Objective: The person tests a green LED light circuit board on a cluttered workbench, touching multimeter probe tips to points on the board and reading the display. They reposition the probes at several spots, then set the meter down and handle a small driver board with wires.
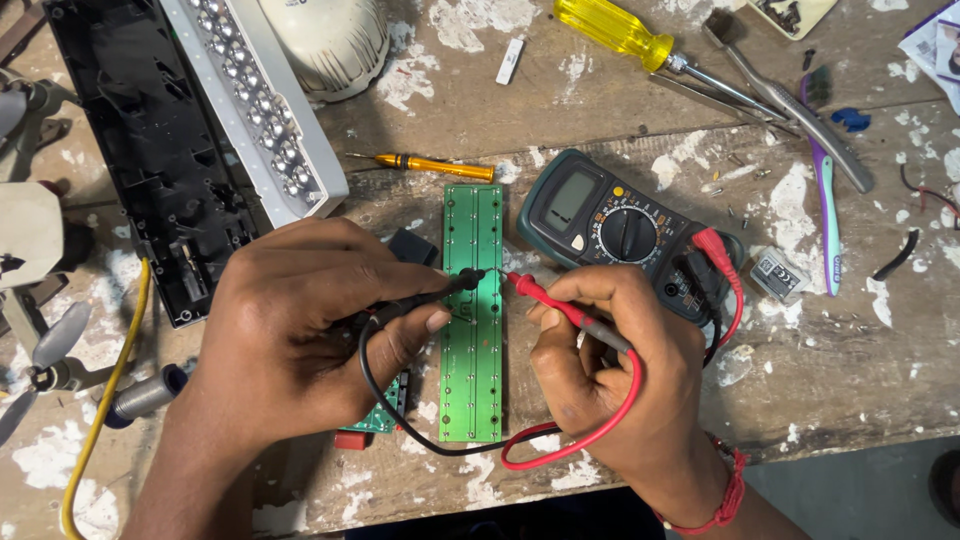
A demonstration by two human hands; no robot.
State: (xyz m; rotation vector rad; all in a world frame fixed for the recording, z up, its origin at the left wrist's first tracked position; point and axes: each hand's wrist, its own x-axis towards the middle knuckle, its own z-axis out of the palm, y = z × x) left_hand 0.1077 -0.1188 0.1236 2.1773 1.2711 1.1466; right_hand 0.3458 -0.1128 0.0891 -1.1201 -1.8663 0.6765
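Looking down from the head camera, we count two hands, two probes, one green board and one meter. The left hand [290,330] is closed around the black probe [440,290], held between thumb and fingers, with its tip pointing right onto the board [472,310]. The right hand [610,370] is closed around the red probe [560,308], which points up and left, and its tip also meets the board, just beside the black tip. The board lies flat on the bench [850,340], between the two hands. Its long axis runs away from us, from the near edge of the bench up toward the orange screwdriver [430,164]. One black lead [385,400] and one red lead [590,435] curve below the hands, near the lower end of the board.

The meter [610,225] lies just right of the board's upper end, tilted, with its screen toward the board. We count two screwdrivers: the small orange one lying across above the board, and a bigger yellow one [620,30] further up. One white LED panel [255,95] and one black housing [150,150] lie at the upper left, well apart from the probes. A second small green board [380,415] shows partly under the left hand.
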